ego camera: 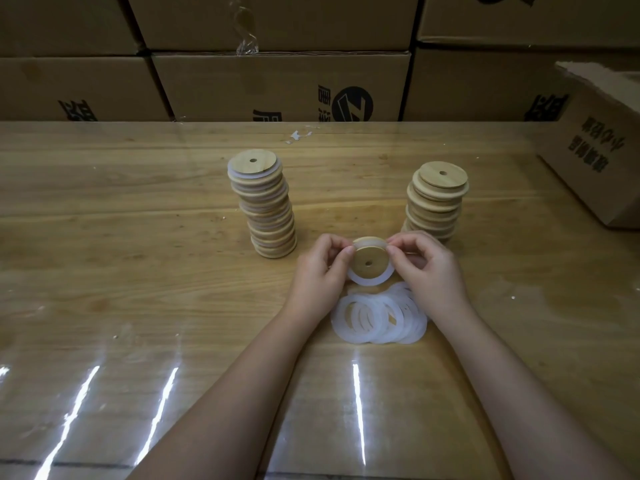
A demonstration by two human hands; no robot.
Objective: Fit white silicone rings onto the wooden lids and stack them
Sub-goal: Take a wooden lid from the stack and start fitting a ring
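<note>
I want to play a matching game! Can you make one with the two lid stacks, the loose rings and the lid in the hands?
1 taller stack
2 shorter stack
3 loose rings
4 held lid

a pinched by the left hand and right hand
b lying on the table between the wrists
c white rings showing between the lids
d plain wood, no rings showing

Pairs: 1-c, 2-d, 3-b, 4-a
</note>
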